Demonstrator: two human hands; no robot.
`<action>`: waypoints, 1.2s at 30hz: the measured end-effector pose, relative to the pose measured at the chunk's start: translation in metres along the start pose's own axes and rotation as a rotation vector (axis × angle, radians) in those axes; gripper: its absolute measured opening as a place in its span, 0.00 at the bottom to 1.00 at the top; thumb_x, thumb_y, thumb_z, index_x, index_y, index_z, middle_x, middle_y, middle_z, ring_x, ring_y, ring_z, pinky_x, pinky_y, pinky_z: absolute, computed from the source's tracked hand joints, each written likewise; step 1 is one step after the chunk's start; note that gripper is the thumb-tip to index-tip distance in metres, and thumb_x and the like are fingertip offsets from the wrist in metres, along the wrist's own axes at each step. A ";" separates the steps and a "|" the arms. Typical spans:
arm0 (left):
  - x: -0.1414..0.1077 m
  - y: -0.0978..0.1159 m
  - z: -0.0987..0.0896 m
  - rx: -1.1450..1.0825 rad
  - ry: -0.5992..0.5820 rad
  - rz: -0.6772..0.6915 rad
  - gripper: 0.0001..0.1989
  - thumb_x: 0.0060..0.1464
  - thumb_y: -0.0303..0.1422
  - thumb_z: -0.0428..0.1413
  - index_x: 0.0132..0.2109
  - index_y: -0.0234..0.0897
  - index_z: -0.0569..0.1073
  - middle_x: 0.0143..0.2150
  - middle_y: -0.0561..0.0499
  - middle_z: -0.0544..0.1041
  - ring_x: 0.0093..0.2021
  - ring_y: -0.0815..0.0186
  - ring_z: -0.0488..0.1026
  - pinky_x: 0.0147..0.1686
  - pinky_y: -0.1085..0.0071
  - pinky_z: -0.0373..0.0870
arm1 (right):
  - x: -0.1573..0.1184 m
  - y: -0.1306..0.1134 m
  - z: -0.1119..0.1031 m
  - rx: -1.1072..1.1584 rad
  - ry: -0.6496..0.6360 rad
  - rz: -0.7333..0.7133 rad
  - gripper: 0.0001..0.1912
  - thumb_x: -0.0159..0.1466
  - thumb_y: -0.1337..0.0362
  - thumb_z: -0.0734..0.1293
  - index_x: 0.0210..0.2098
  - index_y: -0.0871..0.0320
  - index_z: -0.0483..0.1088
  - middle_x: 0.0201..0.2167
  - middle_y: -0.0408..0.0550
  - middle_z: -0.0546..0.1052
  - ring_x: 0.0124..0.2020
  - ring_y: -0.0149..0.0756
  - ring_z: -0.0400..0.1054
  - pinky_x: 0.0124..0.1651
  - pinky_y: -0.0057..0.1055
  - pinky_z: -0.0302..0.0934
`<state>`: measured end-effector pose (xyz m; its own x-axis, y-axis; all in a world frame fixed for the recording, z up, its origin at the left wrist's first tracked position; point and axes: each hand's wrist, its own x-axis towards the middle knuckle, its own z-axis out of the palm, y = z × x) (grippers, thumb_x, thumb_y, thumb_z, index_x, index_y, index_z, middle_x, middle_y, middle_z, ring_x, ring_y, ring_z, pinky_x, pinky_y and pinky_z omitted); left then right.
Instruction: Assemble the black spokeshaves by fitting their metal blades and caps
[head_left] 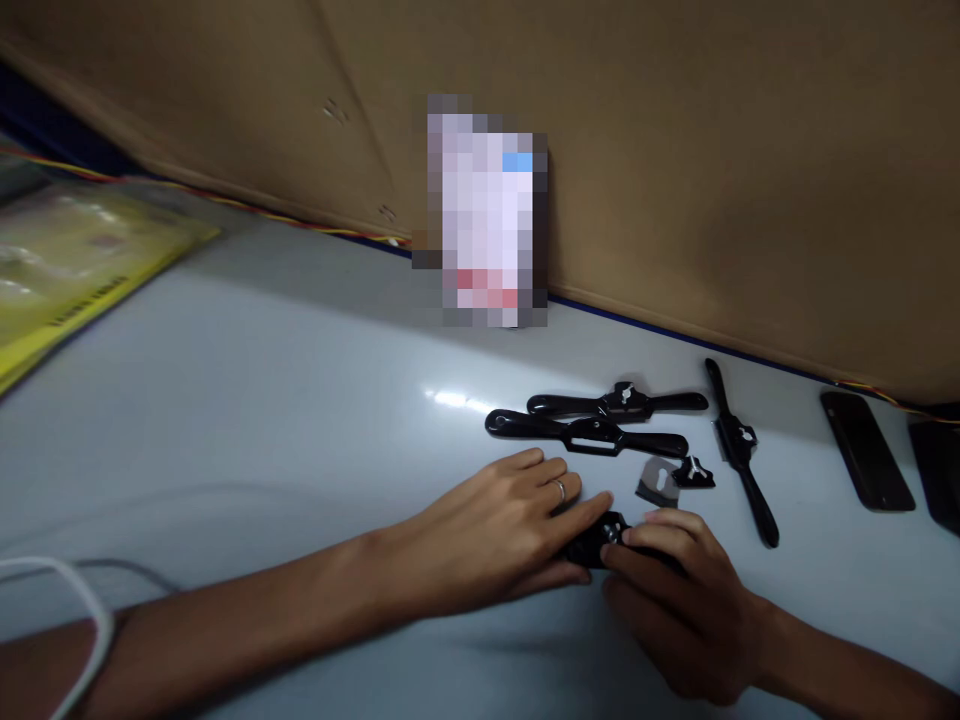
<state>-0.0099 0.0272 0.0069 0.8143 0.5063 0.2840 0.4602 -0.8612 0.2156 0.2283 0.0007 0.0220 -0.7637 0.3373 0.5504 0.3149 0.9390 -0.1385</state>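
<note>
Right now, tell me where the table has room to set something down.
Widest: the table between the yellow packet, the left forearm and the black tools. A narrower gap lies between the rightmost tool and the phone. Crowded: around the left hand and right hand, where tools and a metal plate sit close together.

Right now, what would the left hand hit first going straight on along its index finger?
Left hand: likely the loose slotted blade, just past its index fingertip; depth is unclear, so it might pass over.
</note>
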 end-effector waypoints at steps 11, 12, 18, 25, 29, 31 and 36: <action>0.000 -0.001 0.001 -0.007 0.009 -0.008 0.23 0.64 0.45 0.55 0.57 0.32 0.68 0.37 0.49 0.76 0.36 0.60 0.73 0.36 0.64 0.70 | -0.003 -0.002 0.008 -0.162 -0.115 0.251 0.12 0.67 0.72 0.61 0.48 0.62 0.72 0.37 0.51 0.76 0.37 0.39 0.67 0.43 0.39 0.64; 0.000 -0.001 0.000 -0.005 0.008 -0.007 0.23 0.64 0.45 0.55 0.57 0.32 0.68 0.37 0.48 0.77 0.36 0.60 0.73 0.36 0.64 0.70 | -0.005 -0.001 0.009 -0.149 -0.118 0.235 0.14 0.66 0.74 0.61 0.49 0.61 0.72 0.37 0.51 0.76 0.39 0.39 0.67 0.45 0.39 0.64; 0.002 0.000 -0.002 -0.008 0.021 -0.001 0.22 0.64 0.44 0.56 0.56 0.32 0.68 0.36 0.50 0.77 0.35 0.61 0.73 0.35 0.65 0.70 | -0.010 -0.002 0.013 -0.100 -0.101 0.253 0.15 0.67 0.74 0.62 0.49 0.54 0.73 0.41 0.46 0.76 0.43 0.36 0.67 0.49 0.35 0.62; -0.001 0.000 0.001 -0.001 -0.006 0.003 0.25 0.63 0.45 0.57 0.58 0.32 0.67 0.38 0.49 0.76 0.36 0.60 0.73 0.36 0.64 0.70 | 0.000 -0.002 0.006 -0.127 -0.054 0.270 0.15 0.64 0.78 0.59 0.45 0.60 0.73 0.33 0.48 0.73 0.34 0.36 0.61 0.38 0.34 0.59; -0.001 -0.002 0.001 0.009 -0.023 0.005 0.26 0.63 0.46 0.56 0.61 0.34 0.66 0.37 0.49 0.76 0.37 0.61 0.73 0.37 0.64 0.68 | 0.001 0.000 0.005 -0.110 -0.057 0.274 0.15 0.64 0.79 0.58 0.42 0.60 0.72 0.27 0.45 0.71 0.29 0.35 0.58 0.34 0.33 0.57; -0.001 -0.002 0.000 0.006 -0.030 0.013 0.26 0.64 0.46 0.55 0.61 0.35 0.65 0.37 0.49 0.76 0.37 0.61 0.73 0.39 0.65 0.67 | -0.001 0.001 0.006 -0.084 -0.073 0.240 0.15 0.65 0.79 0.57 0.43 0.60 0.72 0.26 0.44 0.73 0.30 0.34 0.60 0.35 0.34 0.58; 0.000 -0.001 -0.002 0.003 -0.032 0.019 0.24 0.66 0.45 0.53 0.61 0.34 0.66 0.38 0.49 0.76 0.37 0.61 0.72 0.38 0.65 0.67 | -0.003 0.002 0.005 -0.033 -0.084 0.175 0.15 0.67 0.77 0.57 0.45 0.62 0.73 0.37 0.49 0.78 0.38 0.36 0.66 0.42 0.36 0.63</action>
<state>-0.0113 0.0281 0.0087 0.8340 0.4877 0.2580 0.4453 -0.8711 0.2074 0.2284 0.0015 0.0159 -0.7398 0.5009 0.4493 0.4642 0.8633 -0.1980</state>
